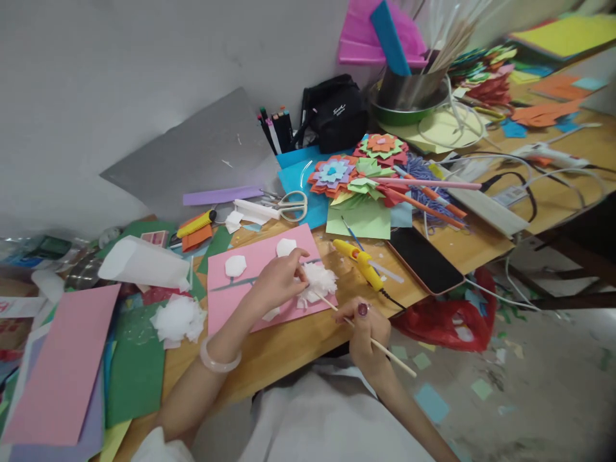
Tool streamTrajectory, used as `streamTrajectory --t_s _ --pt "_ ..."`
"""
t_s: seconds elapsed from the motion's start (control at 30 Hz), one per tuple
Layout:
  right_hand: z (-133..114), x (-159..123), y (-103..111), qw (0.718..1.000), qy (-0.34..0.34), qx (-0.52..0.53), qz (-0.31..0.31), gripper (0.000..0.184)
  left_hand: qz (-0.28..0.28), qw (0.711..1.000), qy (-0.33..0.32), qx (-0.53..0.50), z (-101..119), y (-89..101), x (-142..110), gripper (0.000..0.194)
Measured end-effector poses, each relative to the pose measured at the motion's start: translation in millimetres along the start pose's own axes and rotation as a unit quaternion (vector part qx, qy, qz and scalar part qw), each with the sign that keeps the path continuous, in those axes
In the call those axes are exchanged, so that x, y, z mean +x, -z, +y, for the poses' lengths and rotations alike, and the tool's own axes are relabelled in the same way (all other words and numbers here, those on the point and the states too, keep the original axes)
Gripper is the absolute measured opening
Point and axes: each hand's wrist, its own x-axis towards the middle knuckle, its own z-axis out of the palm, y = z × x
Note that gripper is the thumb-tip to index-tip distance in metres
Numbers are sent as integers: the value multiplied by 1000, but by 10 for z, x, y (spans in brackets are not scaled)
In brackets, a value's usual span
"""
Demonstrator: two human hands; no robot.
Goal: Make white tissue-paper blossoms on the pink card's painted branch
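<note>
A pink sheet [250,305] lies on the table with a dark branch line and several white paper patches, such as a rounded white patch [235,265]. At its right side is a fluffy tuft of white paper pieces [321,280]. My left hand [283,276] is over the sheet beside this tuft, its fingers drawn together; whatever they hold is too small to make out. My right hand [368,330] grips a thin wooden stick [394,360], whose far end meets the tuft. A loose pile of white paper pieces [178,317] lies left of the sheet.
A yellow hot glue gun [359,260] and a phone [426,260] lie right of the sheet. Behind are scissors [293,206], folded paper flowers [332,173] and a black case [337,112]. Coloured sheets [62,366] cover the left; a red plastic bag [447,321] hangs below the edge.
</note>
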Motion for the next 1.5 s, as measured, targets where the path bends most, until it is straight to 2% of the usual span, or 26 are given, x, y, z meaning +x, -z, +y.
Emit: streamTrajectory --t_s 0.57,0.8,0.97,1.1,1.3,1.5 --pt "-52 128 -96 996 -32 -78 -34 53 -27 997 -28 62 -6 43 77 49" --pt "-51 163 -98 994 -47 -88 -36 53 -15 996 -52 67 -77 13 98 49" --pt "-122 323 -131 988 -71 -135 -27 61 -5 997 -60 47 -107 -22 110 45" --pt "-189 561 -215 979 -95 -176 -49 70 0 997 -74 27 -154 -38 122 44" --pt "-224 812 -412 972 -81 -206 -76 70 2 995 -94 21 -219 -24 137 38" --pt "-173 708 -376 972 -31 -224 -68 70 4 994 -97 48 -194 -9 120 23"
